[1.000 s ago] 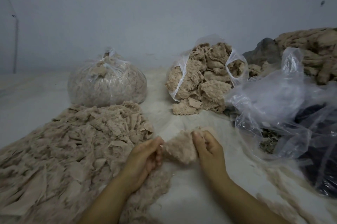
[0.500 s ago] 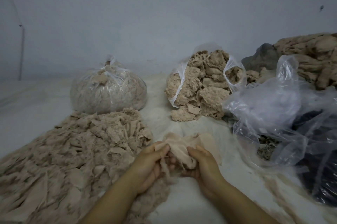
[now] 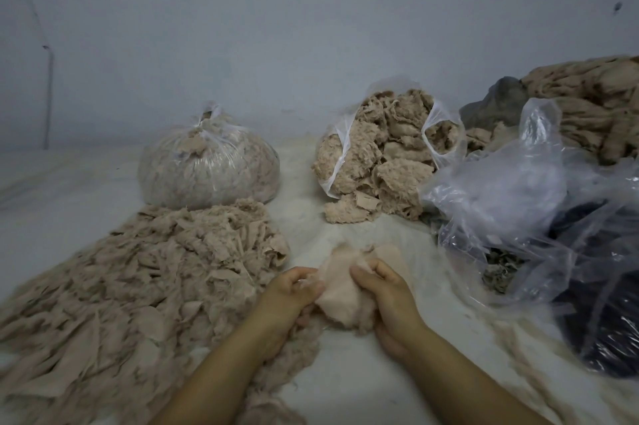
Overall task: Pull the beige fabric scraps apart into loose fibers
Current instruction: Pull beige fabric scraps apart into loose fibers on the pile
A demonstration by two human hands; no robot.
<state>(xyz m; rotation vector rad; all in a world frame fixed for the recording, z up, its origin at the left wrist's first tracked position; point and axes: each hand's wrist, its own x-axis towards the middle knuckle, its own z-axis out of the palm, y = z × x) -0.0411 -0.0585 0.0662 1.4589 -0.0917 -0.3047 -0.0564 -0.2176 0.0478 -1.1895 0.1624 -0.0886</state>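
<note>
**Both hands grip one beige scrap over the white surface**

Much here is only half seen. The underside of the pale beige fabric scrap [image 3: 340,289] is buried between the palms, and the left hand [image 3: 287,300] hides its own fingertips [image 3: 300,277] in the cloth. The right hand [image 3: 387,296] shows curled fingers [image 3: 375,269] clenched round the scrap's right edge; the left fingers are likewise curled and grasping its left edge. The scrap sits low in the middle of the view, between the two hands, just above the white cloth-covered surface [image 3: 363,383]; whether it touches that surface cannot be told. Both forearms are cut off by the lower edge.

To the left, a wide heap of torn beige fabric shreds [image 3: 138,286] spreads to the frame's edge, its full extent cut off. Behind it stands a tied clear plastic bag [image 3: 207,168] stuffed with pale fibrous material, blurred through the film. Right of that, an open clear plastic bag [image 3: 340,147] spills fuzzy beige fabric pieces [image 3: 390,154] onto the surface. At far right, crumpled clear plastic sheeting [image 3: 511,189] covers something dark [image 3: 605,320] that is hard to make out, and a small greyish clump [image 3: 498,272] lies under it. A pile of beige cloth [image 3: 594,102] rises behind, cut off by the right edge, beside a dark grey shape [image 3: 498,102] of unclear kind.
</note>
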